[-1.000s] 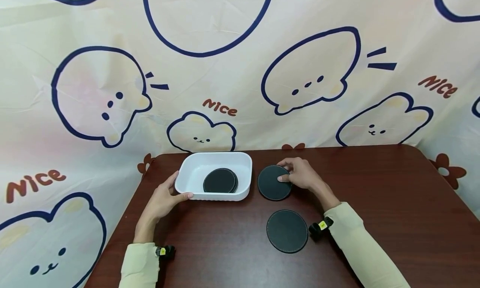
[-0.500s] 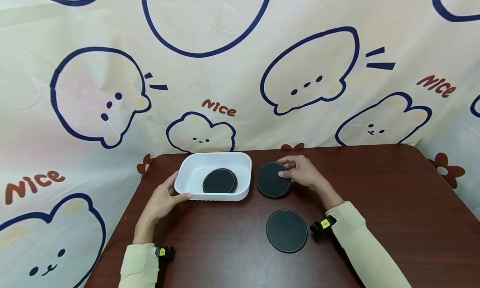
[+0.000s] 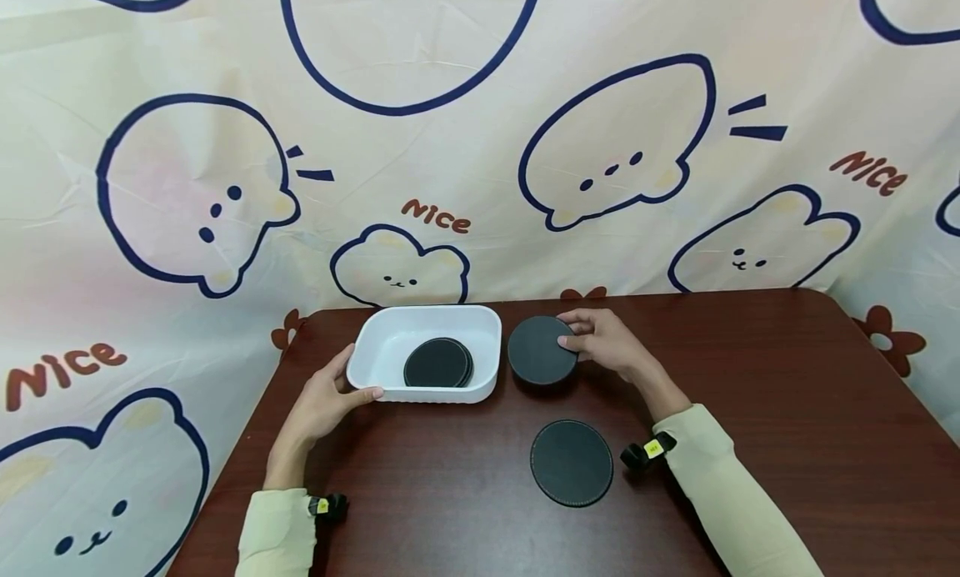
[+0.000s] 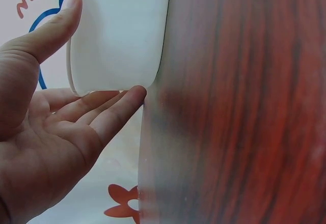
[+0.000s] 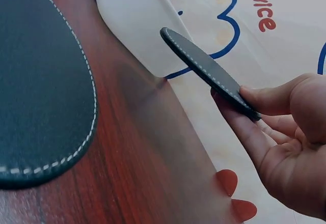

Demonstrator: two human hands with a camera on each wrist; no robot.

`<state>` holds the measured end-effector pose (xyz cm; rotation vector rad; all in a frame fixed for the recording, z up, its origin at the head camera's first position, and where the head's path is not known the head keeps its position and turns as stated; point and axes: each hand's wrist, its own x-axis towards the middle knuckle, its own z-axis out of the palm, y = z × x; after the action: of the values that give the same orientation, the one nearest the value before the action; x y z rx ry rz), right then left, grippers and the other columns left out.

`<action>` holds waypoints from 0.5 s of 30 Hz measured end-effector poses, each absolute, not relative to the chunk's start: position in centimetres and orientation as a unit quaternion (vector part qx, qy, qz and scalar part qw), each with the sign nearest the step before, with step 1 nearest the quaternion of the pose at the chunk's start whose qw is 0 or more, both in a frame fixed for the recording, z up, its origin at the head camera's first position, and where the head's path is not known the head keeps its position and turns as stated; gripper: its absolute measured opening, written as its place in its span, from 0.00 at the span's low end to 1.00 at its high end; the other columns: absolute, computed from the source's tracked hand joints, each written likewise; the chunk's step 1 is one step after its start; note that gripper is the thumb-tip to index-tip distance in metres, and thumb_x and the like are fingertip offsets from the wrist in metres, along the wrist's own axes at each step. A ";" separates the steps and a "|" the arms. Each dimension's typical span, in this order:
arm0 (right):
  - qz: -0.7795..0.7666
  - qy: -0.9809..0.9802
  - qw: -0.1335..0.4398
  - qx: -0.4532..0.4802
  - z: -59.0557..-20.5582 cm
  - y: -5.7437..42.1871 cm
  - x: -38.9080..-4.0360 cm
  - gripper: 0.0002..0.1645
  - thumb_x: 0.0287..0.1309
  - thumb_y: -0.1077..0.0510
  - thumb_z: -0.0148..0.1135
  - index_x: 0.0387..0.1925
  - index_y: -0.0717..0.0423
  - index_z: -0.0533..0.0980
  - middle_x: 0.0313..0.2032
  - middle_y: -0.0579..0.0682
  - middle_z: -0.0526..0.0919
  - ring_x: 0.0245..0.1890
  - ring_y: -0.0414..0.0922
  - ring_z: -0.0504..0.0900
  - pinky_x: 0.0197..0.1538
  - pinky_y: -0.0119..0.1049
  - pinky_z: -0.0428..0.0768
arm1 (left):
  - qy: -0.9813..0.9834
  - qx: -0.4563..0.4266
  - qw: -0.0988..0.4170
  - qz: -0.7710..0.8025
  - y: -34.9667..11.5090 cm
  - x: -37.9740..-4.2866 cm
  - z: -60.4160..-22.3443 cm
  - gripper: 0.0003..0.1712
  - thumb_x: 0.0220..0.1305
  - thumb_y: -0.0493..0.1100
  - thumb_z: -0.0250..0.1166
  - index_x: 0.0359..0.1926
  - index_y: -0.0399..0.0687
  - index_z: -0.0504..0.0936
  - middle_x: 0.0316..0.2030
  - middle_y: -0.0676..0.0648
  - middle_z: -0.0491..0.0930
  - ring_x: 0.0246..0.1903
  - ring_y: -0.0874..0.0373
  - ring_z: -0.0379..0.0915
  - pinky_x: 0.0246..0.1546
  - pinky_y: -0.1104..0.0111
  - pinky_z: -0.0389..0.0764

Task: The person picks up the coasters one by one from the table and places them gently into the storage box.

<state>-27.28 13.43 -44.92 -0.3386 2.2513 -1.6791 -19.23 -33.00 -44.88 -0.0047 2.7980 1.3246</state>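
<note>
Head: high, from the 6 o'clock side of the brown table [image 3: 765,393], aimed 12 o'clock and down, widest. Left wrist: close-up, left hand [image 4: 56,142] at 8 o'clock. Right wrist: also close, right hand [image 5: 295,163] at 4. White tray [image 3: 426,327] shared by all.

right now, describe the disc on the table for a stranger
Find the brown table, then the white tray. Nearer the camera, to its right, lies a stitch-edged black disc. It is the only disc lying on the table, neither held nor in the tray.
</note>
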 end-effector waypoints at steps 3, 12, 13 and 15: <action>-0.590 0.785 0.152 -0.113 -44.8 13.5 -27.2 0.31 0.75 0.62 0.64 0.75 0.66 0.70 0.58 0.68 0.85 0.43 0.45 0.91 0.49 0.39 0.92 | 0.904 -0.002 0.024 0.428 -33.0 -19.2 -44.9 0.62 0.64 0.52 0.80 0.87 0.47 0.51 0.77 0.32 0.69 0.68 0.36 0.78 0.67 0.44 0.81; -0.625 0.758 0.157 -0.102 -44.3 13.2 -27.1 0.31 0.76 0.61 0.63 0.75 0.64 0.71 0.58 0.67 0.85 0.42 0.42 0.91 0.49 0.35 0.91 | 0.904 -0.004 0.025 0.428 -32.9 -19.3 -44.9 0.62 0.64 0.51 0.80 0.87 0.46 0.50 0.78 0.32 0.68 0.69 0.36 0.77 0.66 0.45 0.82; -0.631 0.753 0.156 -0.100 -44.3 13.1 -27.0 0.30 0.76 0.61 0.63 0.75 0.63 0.71 0.59 0.67 0.84 0.42 0.42 0.91 0.50 0.34 0.91 | 0.904 -0.004 0.024 0.428 -32.9 -19.3 -44.9 0.62 0.64 0.51 0.80 0.87 0.46 0.50 0.78 0.32 0.68 0.69 0.36 0.77 0.67 0.45 0.81; -0.644 0.742 0.154 -0.102 -44.1 13.0 -26.9 0.30 0.77 0.61 0.63 0.75 0.63 0.71 0.63 0.67 0.83 0.43 0.41 0.91 0.50 0.34 0.91 | 0.904 -0.004 0.024 0.428 -32.9 -19.3 -44.9 0.62 0.64 0.51 0.80 0.87 0.47 0.50 0.78 0.32 0.68 0.69 0.35 0.77 0.67 0.45 0.81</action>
<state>-26.93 13.00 -44.15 -0.2911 2.1262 -1.8469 -19.26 -32.92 -44.88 -0.0123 2.7960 1.3230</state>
